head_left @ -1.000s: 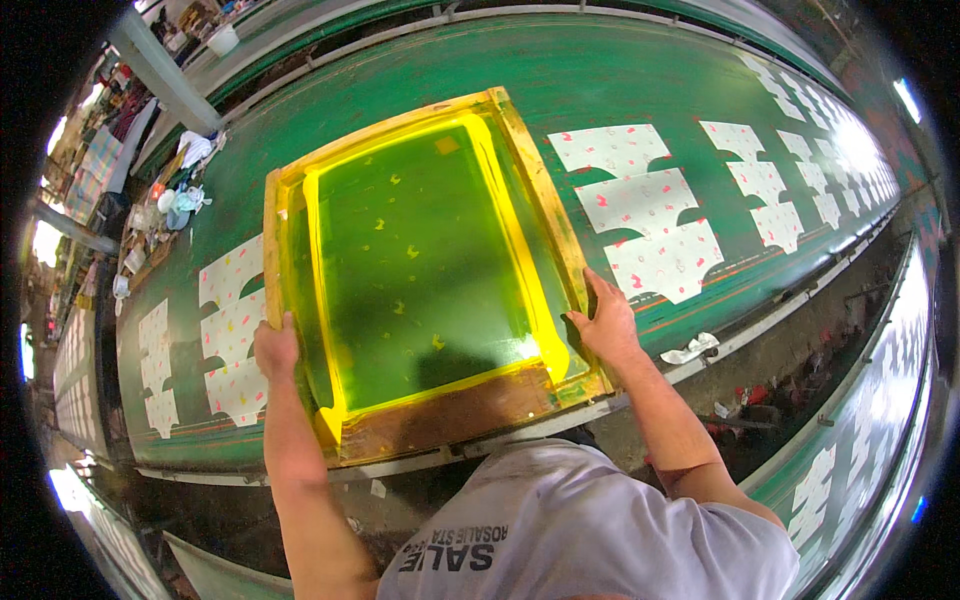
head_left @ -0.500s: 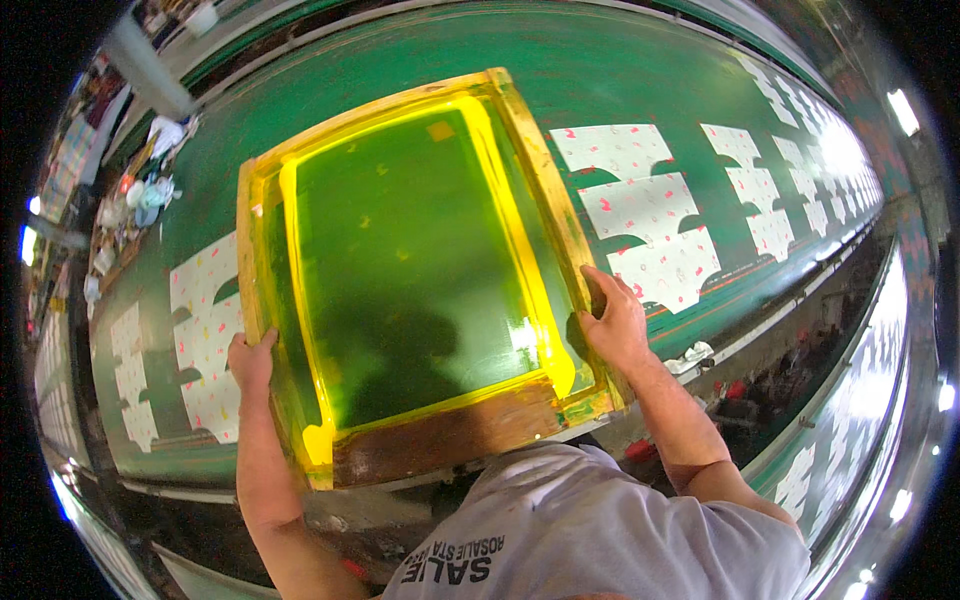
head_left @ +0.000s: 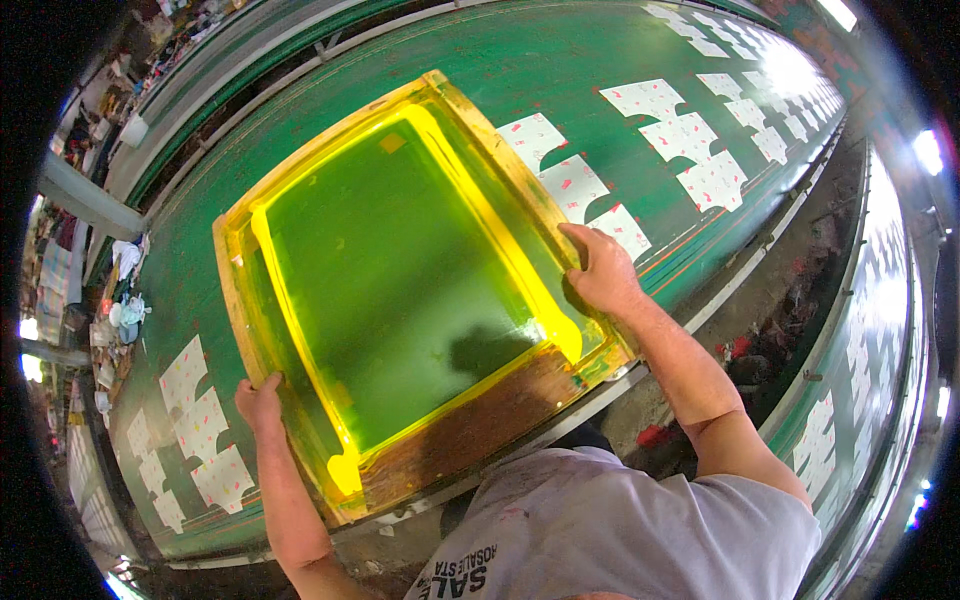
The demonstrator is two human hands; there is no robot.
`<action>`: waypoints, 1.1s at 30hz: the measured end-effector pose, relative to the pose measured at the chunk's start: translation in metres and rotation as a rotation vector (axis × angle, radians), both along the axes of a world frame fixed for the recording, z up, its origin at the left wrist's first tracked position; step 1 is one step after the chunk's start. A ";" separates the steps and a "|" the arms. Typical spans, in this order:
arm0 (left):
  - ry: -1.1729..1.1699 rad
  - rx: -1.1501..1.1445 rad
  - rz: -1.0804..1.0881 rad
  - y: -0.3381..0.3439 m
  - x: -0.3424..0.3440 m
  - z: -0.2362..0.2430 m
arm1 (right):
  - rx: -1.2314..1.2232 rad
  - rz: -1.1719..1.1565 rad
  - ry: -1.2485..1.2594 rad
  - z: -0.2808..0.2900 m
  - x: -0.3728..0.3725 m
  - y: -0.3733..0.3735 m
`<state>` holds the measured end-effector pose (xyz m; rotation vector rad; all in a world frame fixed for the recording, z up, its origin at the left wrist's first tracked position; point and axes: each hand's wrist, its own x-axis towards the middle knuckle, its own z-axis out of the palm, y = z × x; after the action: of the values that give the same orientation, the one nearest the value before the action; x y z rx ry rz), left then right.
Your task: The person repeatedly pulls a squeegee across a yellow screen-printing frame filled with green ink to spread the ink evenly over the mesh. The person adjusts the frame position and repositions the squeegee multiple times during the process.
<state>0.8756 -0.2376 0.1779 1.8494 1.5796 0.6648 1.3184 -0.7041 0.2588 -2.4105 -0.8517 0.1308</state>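
A wooden-framed printing screen spans the space between my hands, its green mesh edged with thick bright yellow ink. My left hand is closed on the left rail, near its lower part. On the right rail, my right hand has its thumb inside and fingers over the outer edge. Whether the screen rests on the green table or hangs just above it, I cannot tell. Cut white fabric pieces with small red prints lie beside the screen's right rail, partly covered by it. More printed pieces lie left of the screen.
Further rows of white pieces run along the table to the far right. A second long table stands at the right, across a dark gap holding red items. Cloths and a grey post are at the left.
The screen has shifted right along the table with both hands on it. It covers part of the nearest right-hand pieces, and the left-hand ones show more fully. The view has tilted.
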 end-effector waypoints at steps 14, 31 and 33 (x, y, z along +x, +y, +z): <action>-0.098 0.075 -0.003 -0.191 0.225 -0.004 | 0.039 -0.186 0.088 -0.022 0.211 -0.168; 0.103 0.133 -0.038 -0.217 0.263 -0.010 | -0.033 0.072 -0.220 -0.030 0.240 -0.207; 0.135 0.102 -0.046 -0.221 0.265 -0.008 | -0.118 0.187 -0.496 -0.021 0.207 -0.205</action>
<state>1.1404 -0.4582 0.1700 2.0375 1.6082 0.6221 1.5253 -0.9094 0.2380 -2.5075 -1.3217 -0.3721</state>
